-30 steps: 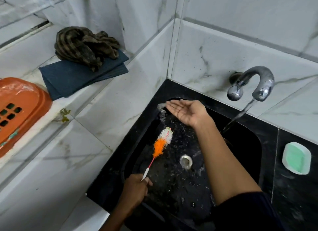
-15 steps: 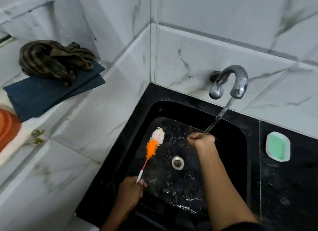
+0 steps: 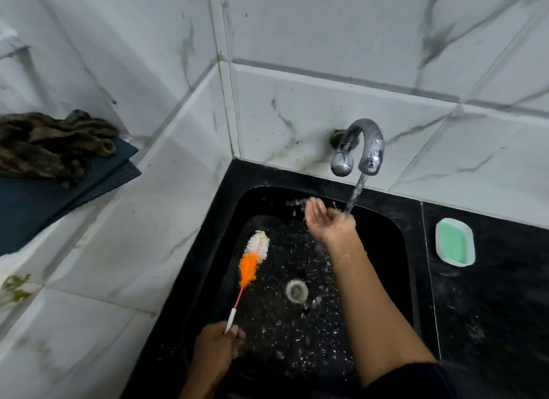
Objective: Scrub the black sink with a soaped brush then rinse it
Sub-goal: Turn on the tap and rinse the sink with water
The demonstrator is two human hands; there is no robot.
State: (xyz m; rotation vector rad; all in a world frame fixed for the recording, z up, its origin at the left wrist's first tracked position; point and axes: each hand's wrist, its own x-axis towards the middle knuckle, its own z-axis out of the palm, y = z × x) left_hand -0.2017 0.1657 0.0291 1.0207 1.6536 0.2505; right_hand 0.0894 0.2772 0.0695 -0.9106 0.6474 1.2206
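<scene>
Counting one brush (image 3: 255,257), one sink (image 3: 398,241), two hands.

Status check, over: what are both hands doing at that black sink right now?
Left hand gripping brush over sink. Right hand open, cupped at tap stream. Water running. Nothing blocking the basin.

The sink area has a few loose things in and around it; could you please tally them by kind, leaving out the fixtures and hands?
Brushes: 1, the orange-and-white brush held over the black sink
Soap dishes: 1, the soap dish with green soap
Cloths: 2, the striped rag on the folded blue cloth
Total: 4
</scene>
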